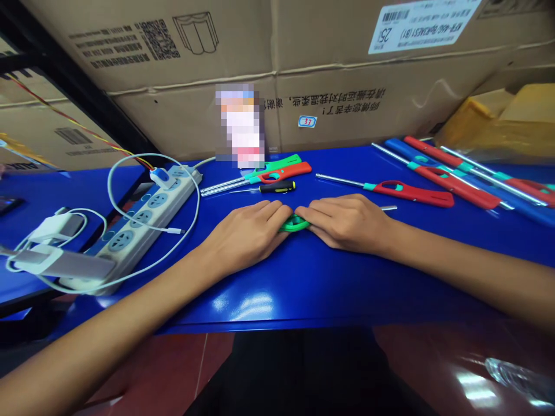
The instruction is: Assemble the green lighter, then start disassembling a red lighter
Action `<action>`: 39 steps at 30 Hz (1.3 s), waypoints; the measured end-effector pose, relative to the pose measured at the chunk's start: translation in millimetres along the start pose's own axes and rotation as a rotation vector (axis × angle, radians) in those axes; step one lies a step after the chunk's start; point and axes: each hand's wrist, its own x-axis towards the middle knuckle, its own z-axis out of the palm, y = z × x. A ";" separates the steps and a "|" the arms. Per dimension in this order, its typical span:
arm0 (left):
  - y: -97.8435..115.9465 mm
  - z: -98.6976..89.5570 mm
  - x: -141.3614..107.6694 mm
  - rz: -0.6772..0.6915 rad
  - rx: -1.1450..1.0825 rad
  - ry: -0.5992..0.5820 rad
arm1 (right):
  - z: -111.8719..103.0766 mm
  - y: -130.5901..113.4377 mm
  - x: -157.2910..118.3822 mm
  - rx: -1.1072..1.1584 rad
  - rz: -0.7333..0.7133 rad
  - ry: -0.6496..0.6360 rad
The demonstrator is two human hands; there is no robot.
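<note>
Both hands meet near the middle of the blue table around a green lighter (pixel 295 224). My left hand (pixel 254 231) is closed on its left part, and my right hand (pixel 349 222) is closed on its right part. Most of the lighter is hidden by the fingers; a metal tube tip (pixel 389 208) shows beyond my right hand. Behind my left hand lie a black and yellow screwdriver (pixel 277 187), a red lighter (pixel 289 171) and another green lighter (pixel 291 162). A red lighter (pixel 414 193) rests behind my right hand.
At the left, a power strip (pixel 143 222) holds chargers, with a looped white cable (pixel 197 216). Several red and blue lighters (pixel 466 188) lie at the right. Cardboard boxes (pixel 182 121) stand behind, a blurred phone (pixel 243 127) before them. The table's front edge (pixel 277 325) is near my body.
</note>
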 end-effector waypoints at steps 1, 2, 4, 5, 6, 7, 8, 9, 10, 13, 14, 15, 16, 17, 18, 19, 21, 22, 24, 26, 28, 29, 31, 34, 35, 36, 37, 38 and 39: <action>-1.3 -2.2 0.1 -0.024 -0.077 -0.033 | 0.3 0.9 -0.2 -0.014 -0.010 0.013; -2.7 -4.8 0.2 -0.049 -0.165 -0.061 | 0.4 1.7 -0.3 -0.030 -0.020 0.027; -6.1 -10.6 1.2 -0.105 -0.379 -0.097 | 0.1 3.2 0.1 -0.069 -0.046 0.065; -8.0 -13.3 2.2 -0.135 -0.494 -0.105 | -0.5 3.7 0.4 -0.090 -0.062 0.086; -9.9 -15.8 3.6 -0.166 -0.607 -0.116 | -1.3 4.0 0.9 -0.110 -0.079 0.107; -11.7 -17.8 5.3 -0.201 -0.708 -0.134 | -2.5 4.1 1.5 -0.130 -0.096 0.124; -13.3 -19.2 7.2 -0.239 -0.803 -0.158 | -3.9 4.1 2.0 -0.147 -0.110 0.136; -14.6 -20.1 9.2 -0.278 -0.894 -0.185 | -5.6 3.9 2.6 -0.163 -0.121 0.141; -15.6 -20.4 10.9 -0.319 -0.976 -0.203 | -7.4 3.8 3.2 -0.177 -0.130 0.144; -15.6 -18.0 13.4 -0.423 -1.154 -0.196 | -11.6 3.8 4.3 -0.210 -0.146 0.140; -14.7 -16.4 13.1 -0.449 -1.171 -0.171 | -12.1 4.2 4.3 -0.212 -0.147 0.133; -13.5 -14.3 12.2 -0.467 -1.167 -0.141 | -12.0 4.8 4.1 -0.207 -0.141 0.124; -12.1 -12.1 10.8 -0.478 -1.138 -0.104 | -11.4 5.7 3.8 -0.191 -0.127 0.113; -10.8 -9.6 8.9 -0.481 -1.089 -0.054 | -10.2 6.8 3.2 -0.162 -0.109 0.097; -9.6 -7.1 6.6 -0.466 -1.019 -0.001 | -8.7 8.1 2.6 -0.118 -0.086 0.078; -8.7 -4.6 4.2 -0.435 -0.929 0.051 | -7.0 9.5 1.9 -0.057 -0.058 0.057; -7.4 0.4 -0.7 -0.356 -0.730 0.163 | -3.3 12.2 0.6 0.105 0.005 0.015; -7.0 2.7 -2.8 -0.315 -0.647 0.211 | -1.6 13.2 0.1 0.194 0.036 0.003; -6.2 7.2 -5.8 -0.247 -0.547 0.267 | 1.0 14.1 -0.5 0.343 0.098 0.004; -5.3 11.1 -7.0 -0.206 -0.511 0.279 | 2.4 13.5 -0.6 0.421 0.146 0.026; -4.4 13.9 -6.8 -0.195 -0.502 0.277 | 2.4 12.3 -0.5 0.439 0.187 0.046; -4.0 14.9 -6.5 -0.196 -0.499 0.275 | 2.0 11.9 -0.5 0.436 0.194 0.049; -3.4 15.7 -5.9 -0.195 -0.498 0.268 | 0.8 11.6 -0.8 0.425 0.192 0.042; -2.7 16.0 -5.6 -0.174 -0.474 0.255 | -0.4 12.6 -2.6 0.416 0.178 0.027; -2.7 16.2 -5.7 -0.164 -0.465 0.248 | -0.4 13.0 -3.5 0.407 0.172 0.025; -2.7 16.5 -5.7 -0.156 -0.458 0.239 | -0.2 13.4 -4.4 0.391 0.161 0.021; -2.8 16.8 -5.8 -0.150 -0.455 0.225 | 0.2 13.6 -5.2 0.367 0.146 0.017; -3.0 17.1 -6.0 -0.149 -0.456 0.209 | 0.5 13.7 -5.9 0.337 0.129 0.011; -3.2 17.3 -6.0 -0.153 -0.462 0.191 | 0.8 13.6 -6.4 0.305 0.113 0.006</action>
